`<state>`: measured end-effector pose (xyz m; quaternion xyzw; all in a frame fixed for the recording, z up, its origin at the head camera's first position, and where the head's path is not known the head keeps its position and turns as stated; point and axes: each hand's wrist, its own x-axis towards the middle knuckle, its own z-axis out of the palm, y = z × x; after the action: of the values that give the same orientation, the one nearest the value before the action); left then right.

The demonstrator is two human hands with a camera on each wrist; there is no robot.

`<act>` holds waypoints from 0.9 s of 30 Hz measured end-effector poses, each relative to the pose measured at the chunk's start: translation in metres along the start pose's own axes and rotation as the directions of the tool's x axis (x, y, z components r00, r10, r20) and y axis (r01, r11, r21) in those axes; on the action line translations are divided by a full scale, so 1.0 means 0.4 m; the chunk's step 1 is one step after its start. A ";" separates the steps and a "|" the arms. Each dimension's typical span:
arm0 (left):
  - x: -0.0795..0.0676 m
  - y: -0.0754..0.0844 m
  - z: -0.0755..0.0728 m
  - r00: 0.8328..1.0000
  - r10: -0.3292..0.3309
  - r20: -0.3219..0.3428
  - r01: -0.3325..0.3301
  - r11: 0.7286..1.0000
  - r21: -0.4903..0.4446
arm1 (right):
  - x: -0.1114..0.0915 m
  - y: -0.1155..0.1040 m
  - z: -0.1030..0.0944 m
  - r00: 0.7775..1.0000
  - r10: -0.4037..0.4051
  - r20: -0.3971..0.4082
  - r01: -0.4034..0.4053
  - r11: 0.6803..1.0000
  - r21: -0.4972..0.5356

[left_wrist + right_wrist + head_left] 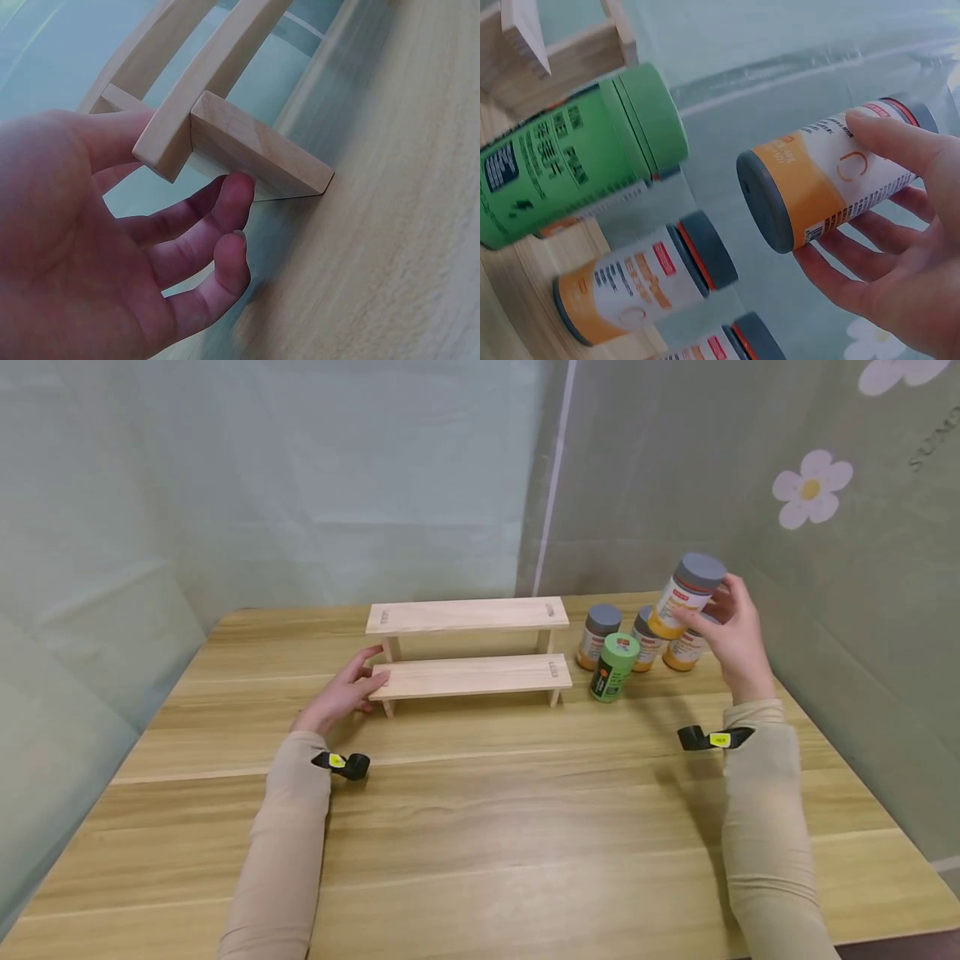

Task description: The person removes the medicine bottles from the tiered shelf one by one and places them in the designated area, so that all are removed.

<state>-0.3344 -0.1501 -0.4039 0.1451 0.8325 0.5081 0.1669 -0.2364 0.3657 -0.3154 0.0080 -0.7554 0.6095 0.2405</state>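
A two-tier wooden shelf (468, 672) stands toward the back of the table. My left hand (341, 692) grips the left end of its lower board, thumb on top; in the left wrist view the other fingers (232, 259) bend beside the shelf's leg (259, 146). Raised above the table, a supplement bottle (684, 597) with a grey lid and a white and orange label is held in my right hand (738, 635), thumb across the label. Below it stand three similar bottles (597, 637), and in front of them a green bottle (615, 668).
The wood-grain table (487, 827) extends toward me in front of the shelf. Behind it hangs a pale curtain (337, 485), with a flower-printed grey-green one (825, 577) on the right. The standing bottles are close together, just right of the shelf.
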 end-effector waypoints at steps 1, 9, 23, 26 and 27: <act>-0.001 0.001 0.000 1.000 0.001 -0.001 -0.001 1.000 0.004 | 0.000 0.003 -0.005 1.000 -0.006 0.003 0.006 1.000 0.003; 0.000 0.003 -0.001 1.000 -0.007 0.004 0.007 1.000 0.004 | 0.004 0.038 -0.046 0.998 -0.011 0.061 0.011 1.000 0.004; 0.012 -0.007 -0.004 1.000 -0.019 0.010 0.019 1.000 -0.002 | 0.005 0.072 -0.078 0.983 -0.003 0.184 0.009 1.000 -0.029; 0.014 -0.009 -0.004 1.000 -0.024 0.010 0.024 1.000 -0.001 | 0.005 0.077 -0.087 0.977 0.024 0.210 -0.008 0.997 -0.080; 0.013 -0.010 -0.003 1.000 -0.022 0.010 0.022 1.000 0.000 | 0.004 0.078 -0.090 0.975 0.037 0.220 -0.016 0.995 -0.099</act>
<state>-0.3400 -0.1506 -0.4074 0.1386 0.8332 0.5053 0.1765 -0.2347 0.4073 -0.3384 0.0544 -0.8062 0.5706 0.1466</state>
